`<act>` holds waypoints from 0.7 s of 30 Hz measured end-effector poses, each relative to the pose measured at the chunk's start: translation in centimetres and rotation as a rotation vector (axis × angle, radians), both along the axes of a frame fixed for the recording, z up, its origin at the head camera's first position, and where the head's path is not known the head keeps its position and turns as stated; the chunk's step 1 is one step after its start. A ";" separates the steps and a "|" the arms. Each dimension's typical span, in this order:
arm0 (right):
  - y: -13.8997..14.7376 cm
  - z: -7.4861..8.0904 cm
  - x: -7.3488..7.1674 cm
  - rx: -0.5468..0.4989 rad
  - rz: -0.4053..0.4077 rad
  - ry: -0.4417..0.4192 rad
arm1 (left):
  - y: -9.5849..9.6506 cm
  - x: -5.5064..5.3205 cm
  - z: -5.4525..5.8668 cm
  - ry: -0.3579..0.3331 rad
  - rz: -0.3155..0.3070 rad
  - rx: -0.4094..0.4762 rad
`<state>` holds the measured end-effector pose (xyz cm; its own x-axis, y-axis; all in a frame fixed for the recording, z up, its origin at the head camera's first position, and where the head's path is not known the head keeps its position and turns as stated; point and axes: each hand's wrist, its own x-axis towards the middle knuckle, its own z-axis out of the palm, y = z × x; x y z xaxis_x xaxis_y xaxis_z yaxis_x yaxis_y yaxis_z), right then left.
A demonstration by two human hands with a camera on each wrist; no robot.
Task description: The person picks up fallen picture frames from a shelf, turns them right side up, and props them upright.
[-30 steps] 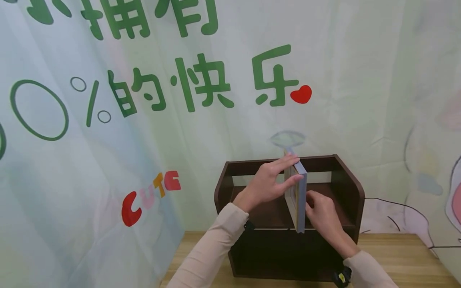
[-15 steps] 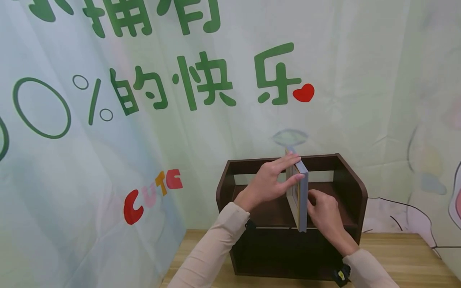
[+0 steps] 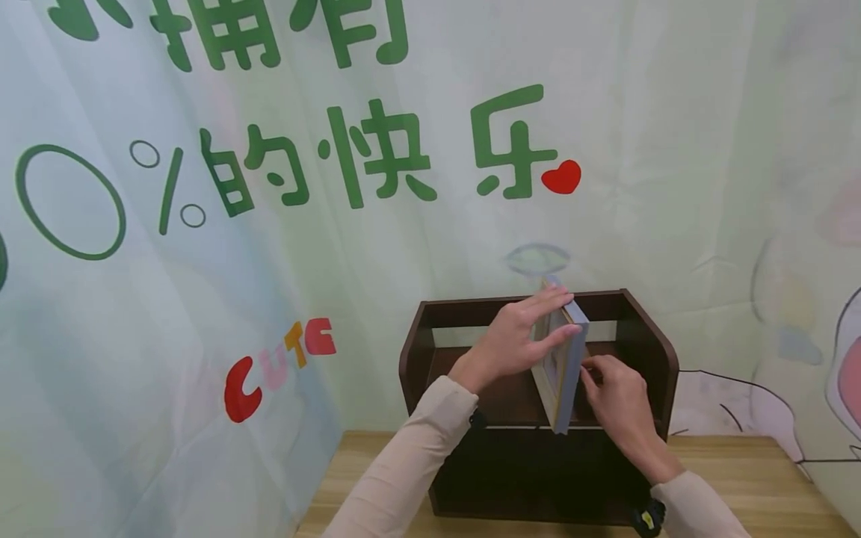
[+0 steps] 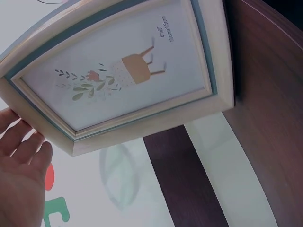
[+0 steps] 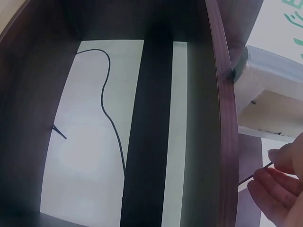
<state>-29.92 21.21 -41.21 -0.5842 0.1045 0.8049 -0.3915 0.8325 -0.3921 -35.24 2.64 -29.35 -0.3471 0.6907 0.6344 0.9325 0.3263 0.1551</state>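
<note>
Left sleeve (image 3: 410, 465): was plain, pale beige, long | Right sleeve (image 3: 701, 509): matched in colour | Left wrist unit (image 3: 477, 419): was dark, partly hidden | Right wrist unit (image 3: 649, 518): was black, yellow-marked

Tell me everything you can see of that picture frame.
The picture frame has a pale, wood-like border with a blue-grey band, blue-grey outer edges, and a print of a flowering plant in a tan, legged pot beside small lettering. It stands on edge, tilted slightly right, apparently resting on the upper shelf of the dark brown rack. The left hand touches its top and near edges; the right hand is by its back, contact unclear.
</note>
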 end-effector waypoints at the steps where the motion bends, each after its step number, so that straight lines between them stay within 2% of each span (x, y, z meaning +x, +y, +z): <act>1: 0.1 -0.1 0.0 -0.003 -0.003 0.001 | 0.3 0.0 0.0 -0.001 0.003 -0.014; 8: 0.9 -0.4 0.3 -0.014 -0.034 0.007 | 2.6 0.1 0.3 -0.006 0.011 -0.112; 15: 1.6 -0.7 0.4 -0.032 -0.045 -0.001 | 4.4 -0.2 0.2 -0.047 0.030 -0.182; 21: 2.2 -0.7 0.7 -0.043 -0.062 -0.013 | 5.4 -0.2 0.1 -0.042 0.024 -0.198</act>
